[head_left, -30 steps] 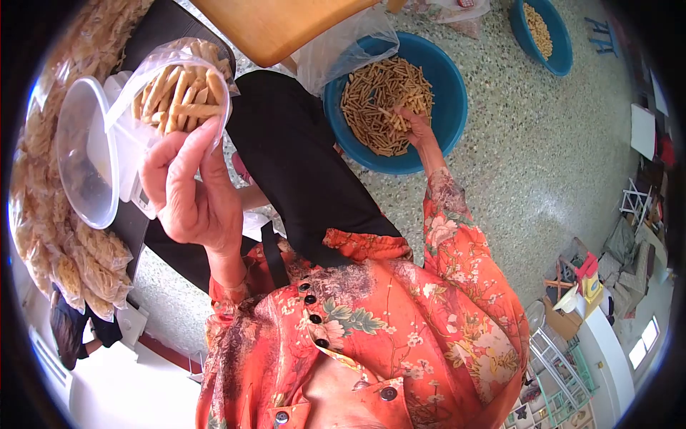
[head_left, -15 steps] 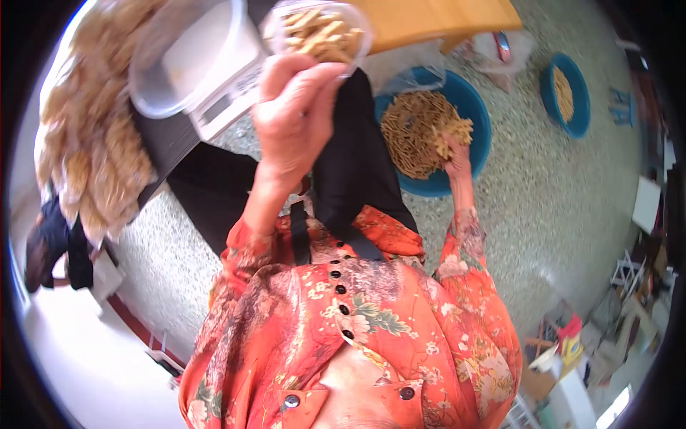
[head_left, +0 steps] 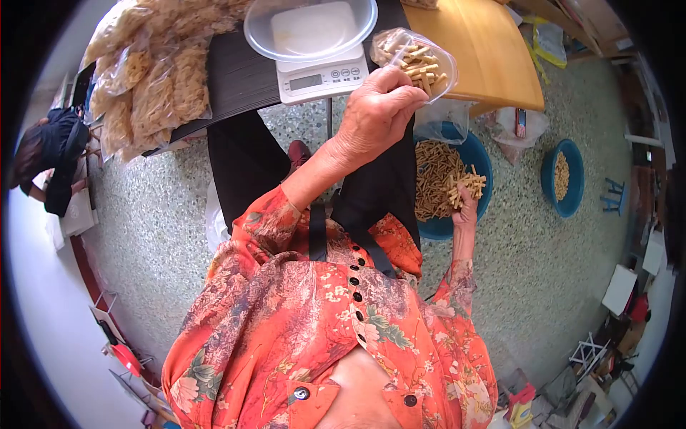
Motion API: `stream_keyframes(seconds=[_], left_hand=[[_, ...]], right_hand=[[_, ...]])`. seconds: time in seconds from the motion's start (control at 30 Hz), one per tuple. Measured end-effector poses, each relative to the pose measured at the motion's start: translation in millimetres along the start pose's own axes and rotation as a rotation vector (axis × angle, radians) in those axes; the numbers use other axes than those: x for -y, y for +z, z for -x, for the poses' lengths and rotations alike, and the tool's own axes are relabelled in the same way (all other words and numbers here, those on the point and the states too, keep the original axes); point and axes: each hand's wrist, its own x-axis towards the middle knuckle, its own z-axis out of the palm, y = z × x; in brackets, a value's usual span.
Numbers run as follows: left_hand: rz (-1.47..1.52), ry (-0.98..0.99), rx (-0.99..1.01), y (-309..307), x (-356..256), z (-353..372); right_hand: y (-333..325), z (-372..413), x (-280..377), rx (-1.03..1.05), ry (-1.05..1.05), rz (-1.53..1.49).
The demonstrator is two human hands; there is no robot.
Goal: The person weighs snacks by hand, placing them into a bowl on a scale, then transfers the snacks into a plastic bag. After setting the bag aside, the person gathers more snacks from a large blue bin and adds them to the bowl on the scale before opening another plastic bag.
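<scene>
My left hand [head_left: 382, 111] is closed on the rim of a clear plastic tub [head_left: 449, 77], which is tilted and holds short tan snack sticks [head_left: 421, 66]. To the left of it, a bigger clear bowl [head_left: 264, 36] rests on a white digital scale [head_left: 325, 82]. My right hand [head_left: 466, 209] grips a handful of the same tan sticks [head_left: 466, 187] over a blue basin [head_left: 482, 154] on the floor. Many more sticks [head_left: 434, 175] lie in that basin. The fingers of my right hand are partly hidden by the sticks.
Bags of packed snacks [head_left: 153, 79] are piled on the dark table [head_left: 239, 79] at left. A yellow wooden table [head_left: 486, 50] adjoins it. On the floor to the right stand another blue basin [head_left: 575, 200] and a blue stool [head_left: 614, 196]. Another person [head_left: 57, 150] is at far left.
The whole view has swung, so the scale and tables appear farther right. My left hand still holds the tub, now more tilted. My right hand still clutches sticks over the basin.
</scene>
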Motion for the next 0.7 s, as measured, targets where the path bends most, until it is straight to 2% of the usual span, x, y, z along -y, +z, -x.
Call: stream_keyframes(seconds=[0.2, 0.37, 0.5, 0.6, 0.7], left_hand=[[0.029, -0.013, -0.003, 2.4, 3.3, -17.3], [-0.018, 0.057, 0.007, -2.0, 6.9, -49.8], [0.018, 0.046, -0.011, -5.6, 13.9, -76.4], [0.098, -0.050, -0.092, -1.2, 23.9, -98.3], [0.165, -0.013, -0.044, -7.8, 34.7, -113.9]], right_hand=[[-5.1, -7.0, 2.7, -0.029, 0.009, 0.028], [-5.5, -4.1, 5.2, -0.026, -0.029, 0.008], [-9.4, -6.7, 2.4, -0.046, -0.047, 0.012], [-7.7, -3.8, 3.7, -0.044, -0.082, -0.028], [-8.8, -2.9, 7.9, -0.028, -0.037, -0.014]])
